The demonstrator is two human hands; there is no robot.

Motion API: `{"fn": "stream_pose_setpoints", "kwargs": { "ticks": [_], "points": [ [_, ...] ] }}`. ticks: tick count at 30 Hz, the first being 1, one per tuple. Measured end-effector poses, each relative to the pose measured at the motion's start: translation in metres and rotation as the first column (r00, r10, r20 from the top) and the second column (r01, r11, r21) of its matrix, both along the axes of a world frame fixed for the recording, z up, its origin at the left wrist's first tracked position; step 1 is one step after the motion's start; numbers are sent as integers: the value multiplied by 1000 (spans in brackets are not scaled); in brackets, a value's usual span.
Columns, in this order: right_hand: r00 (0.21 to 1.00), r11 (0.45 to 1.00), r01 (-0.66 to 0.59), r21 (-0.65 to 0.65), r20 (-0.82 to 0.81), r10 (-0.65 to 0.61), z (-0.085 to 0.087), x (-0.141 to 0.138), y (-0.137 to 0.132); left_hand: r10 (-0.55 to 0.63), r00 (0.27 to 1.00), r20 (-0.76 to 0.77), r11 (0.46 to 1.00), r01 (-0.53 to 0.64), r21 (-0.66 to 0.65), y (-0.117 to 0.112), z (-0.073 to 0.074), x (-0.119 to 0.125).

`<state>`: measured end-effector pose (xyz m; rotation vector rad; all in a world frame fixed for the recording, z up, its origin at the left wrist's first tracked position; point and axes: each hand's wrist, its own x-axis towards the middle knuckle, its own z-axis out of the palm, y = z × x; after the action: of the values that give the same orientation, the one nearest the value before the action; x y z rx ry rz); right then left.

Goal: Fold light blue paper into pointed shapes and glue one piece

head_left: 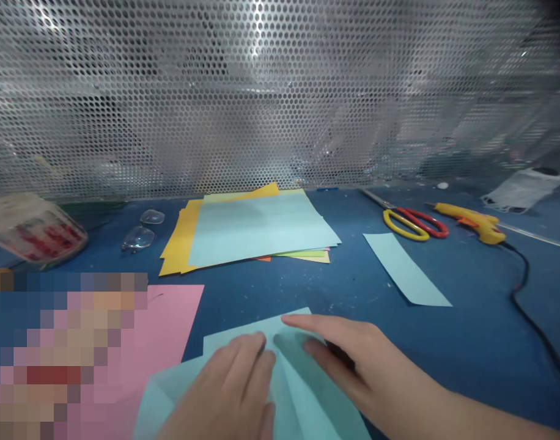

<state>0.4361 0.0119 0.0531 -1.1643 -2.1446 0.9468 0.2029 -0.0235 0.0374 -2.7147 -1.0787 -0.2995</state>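
Note:
A light blue sheet of paper (289, 391) with creases and a raised fold lies at the front of the table, running out of view at the bottom. My left hand (234, 379) rests on its left part, fingers stretched out and pressing it down. My right hand (357, 348) is over the fold, index finger extended along the far part of the paper and the other fingers apart from it. Beyond my right hand lies a loose light blue paper strip (406, 269).
A stack of coloured paper (261, 226) lies at the back. Scissors (408, 220), a yellow glue gun (477, 220) with a black cord, and a face mask (523, 189) are at right. At left are glasses (140, 235), a tub (36, 229) and pink paper (170, 324), partly blurred out.

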Motion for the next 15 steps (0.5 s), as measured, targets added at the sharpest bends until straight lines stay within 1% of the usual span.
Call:
{"fn": "stream_pose_setpoints", "kwargs": {
  "ticks": [2,3,4,5,6,7,8,9,10,12,14,15],
  "points": [
    [995,996,2,-94,-96,-11,4,-1,6,81,986,147,984,-56,-169,6,9,-2],
    [991,989,8,-145,-134,-28,6,-2,9,138,966,221,962,-78,-261,9,14,-3],
    [985,982,16,-188,-165,-47,7,-3,11,182,941,286,929,-70,-363,14,21,-4],
    [980,976,22,-215,-188,-63,8,-3,13,239,907,346,883,-55,-466,18,27,-5],
    [976,973,25,-229,-203,-73,9,-3,14,286,872,398,829,-16,-560,23,33,-4],
    [974,973,27,-231,-213,-77,10,-4,14,323,832,452,784,33,-620,27,39,-4],
    [971,972,31,-232,-222,-84,11,-4,14,343,795,500,753,85,-652,31,44,-3],
    [970,975,36,-220,-228,-87,12,-3,13,351,758,550,745,130,-654,33,48,-2],
    [971,981,41,-192,-224,-85,13,-3,11,350,726,592,751,160,-640,35,50,-1],
    [983,994,51,-98,-170,-68,16,-2,6,350,670,655,786,170,-594,36,53,1],
    [997,997,48,56,-66,-44,18,-1,1,346,623,702,823,158,-546,35,52,2],
    [999,988,39,150,-8,-38,19,0,-2,340,606,719,835,157,-528,33,51,2]
  ]
}}
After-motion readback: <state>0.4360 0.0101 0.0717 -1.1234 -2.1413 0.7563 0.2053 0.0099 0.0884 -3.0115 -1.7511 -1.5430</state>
